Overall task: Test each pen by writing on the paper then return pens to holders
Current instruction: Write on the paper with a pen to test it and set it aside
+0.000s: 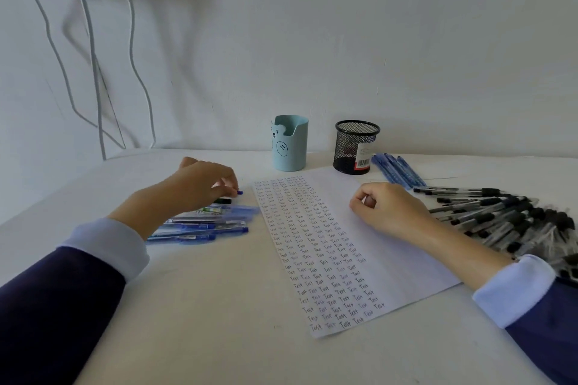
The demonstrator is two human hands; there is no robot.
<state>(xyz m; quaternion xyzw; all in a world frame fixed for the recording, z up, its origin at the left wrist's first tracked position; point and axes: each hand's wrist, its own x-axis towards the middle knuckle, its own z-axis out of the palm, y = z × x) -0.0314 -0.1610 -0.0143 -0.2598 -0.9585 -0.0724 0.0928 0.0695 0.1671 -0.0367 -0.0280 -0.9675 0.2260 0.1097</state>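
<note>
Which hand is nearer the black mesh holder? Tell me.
Right. The right hand rests on the paper just in front of the black mesh holder, slightly to its right; the left hand pinches a blue pen far to its left, beyond the blue holder.

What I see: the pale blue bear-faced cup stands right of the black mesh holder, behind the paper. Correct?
No. The head view shows the pale blue bear-faced cup left of the black mesh holder, behind the white written-on paper.
</note>
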